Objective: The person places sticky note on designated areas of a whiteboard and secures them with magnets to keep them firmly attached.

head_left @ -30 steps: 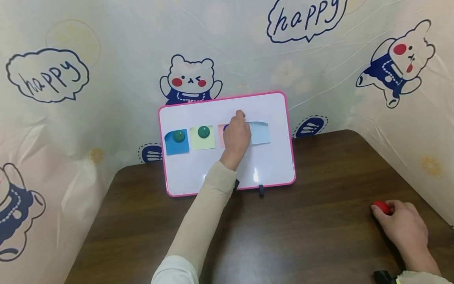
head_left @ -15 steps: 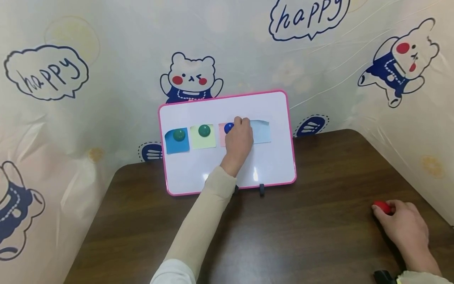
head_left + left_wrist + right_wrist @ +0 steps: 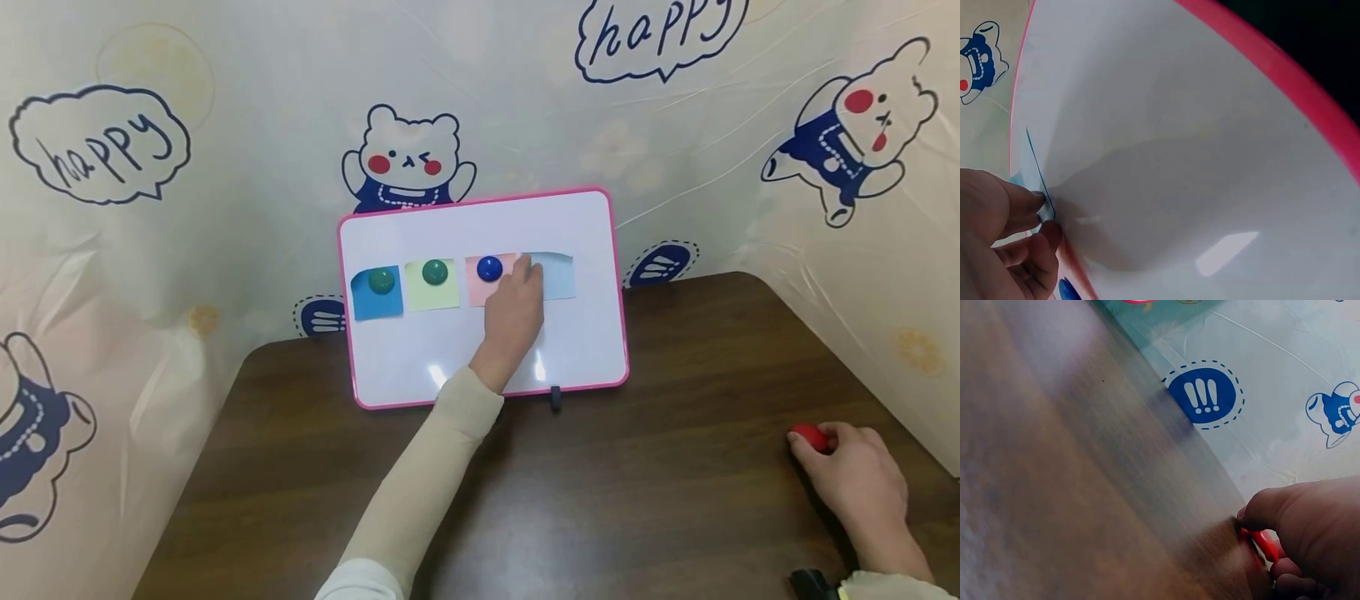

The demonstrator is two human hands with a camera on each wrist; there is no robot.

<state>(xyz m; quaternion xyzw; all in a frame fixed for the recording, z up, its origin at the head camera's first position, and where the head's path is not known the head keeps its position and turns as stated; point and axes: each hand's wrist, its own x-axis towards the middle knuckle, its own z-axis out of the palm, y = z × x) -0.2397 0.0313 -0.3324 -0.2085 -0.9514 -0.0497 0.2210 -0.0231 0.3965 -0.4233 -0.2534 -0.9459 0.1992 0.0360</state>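
A small pink-framed whiteboard (image 3: 577, 350) leans upright at the back of the table. My left hand (image 3: 513, 312) reaches to it and pinches the lower left part of a light blue sticky note (image 3: 559, 277); in the left wrist view thumb and fingertips meet at the note's edge. Just left, a round dark blue magnet (image 3: 490, 268) sits on a pink sticky note (image 3: 476, 293). Over at the table's right side, my right hand (image 3: 862, 479) holds a red round magnet (image 3: 808, 436) between thumb and fingers, low near the tabletop.
Green magnets hold a blue sticky note (image 3: 377, 307) and a pale green sticky note (image 3: 432, 298) on the board's left half. A black foot (image 3: 555, 398) supports the board's lower edge. A printed curtain (image 3: 255, 167) hangs behind the brown table (image 3: 637, 492).
My left hand has come down and slightly right from above the pink note to the light blue note, uncovering the blue magnet. The right hand stays in place with the red magnet.
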